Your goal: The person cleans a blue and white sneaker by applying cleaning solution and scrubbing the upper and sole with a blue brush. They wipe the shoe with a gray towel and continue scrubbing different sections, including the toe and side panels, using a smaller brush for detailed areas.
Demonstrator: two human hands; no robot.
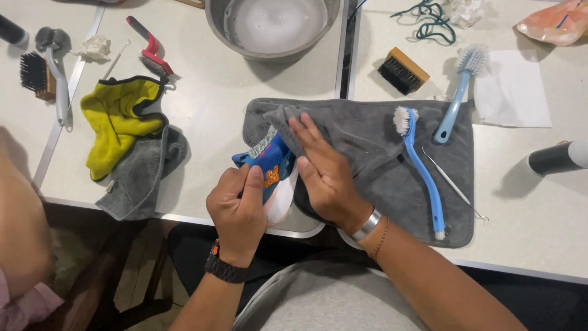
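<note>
Shoe: a blue knit sneaker with orange markings and a white sole [272,168] is held above the near edge of the white desk [214,116], between the two hands.
Long axis: it runs from lower right, near the person, to upper left, away from them; which end is the toe cannot be told.
Left hand: the left hand [237,211], with a dark watch on the wrist, is closed around the near end of the sneaker, fingers curled over the blue upper, thumb up.
Right hand: the right hand [324,178], with a silver bracelet on the wrist, has its fingers nearly straight and pressed flat on a fold of the large grey microfibre cloth [367,147], holding that fold against the sneaker's side.
Cloth: it lies spread on the desk to the right, one corner drawn up over the shoe.
On the cloth: a long light-blue brush with white bristles [422,165], a thin metal pick [450,181], and the handle of a second pale-blue brush [456,92].
Hidden: most of the sneaker is covered by the hands and cloth; its far end and opening cannot be made out.
Left edge: another person's arm, cut off by the frame.
</note>
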